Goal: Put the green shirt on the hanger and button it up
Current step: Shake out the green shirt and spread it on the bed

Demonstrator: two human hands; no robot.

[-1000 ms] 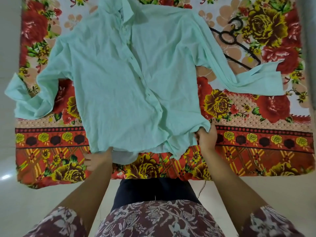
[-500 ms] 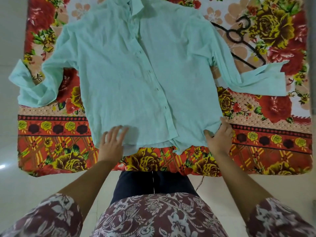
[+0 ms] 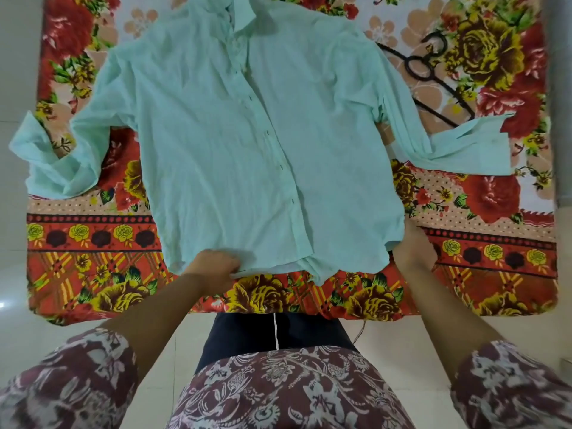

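**Shirt flat on sheet, both hands at hem**

From my feed: green shirt (image 3: 247, 144) lies spread front-up on the floral sheet (image 3: 93, 267), collar at far end, hem twd me, sleeves out to both sides. Front panels overlap along the button line; can't tell if any btns are done.

L hand (image 3: 213, 267): fingers curled tight, gripping the hem left of centre.

R hand (image 3: 413, 249): at the hem's right corner, touching fabric. Fingertips are hidden by the shirt edge, so I can't tell if it's pinching or just resting.

Hanger (image 3: 433, 78): dark, flat on the sheet at far right, beside the shirt's shoulder, ends partly under the sleeve. Not in the shirt.
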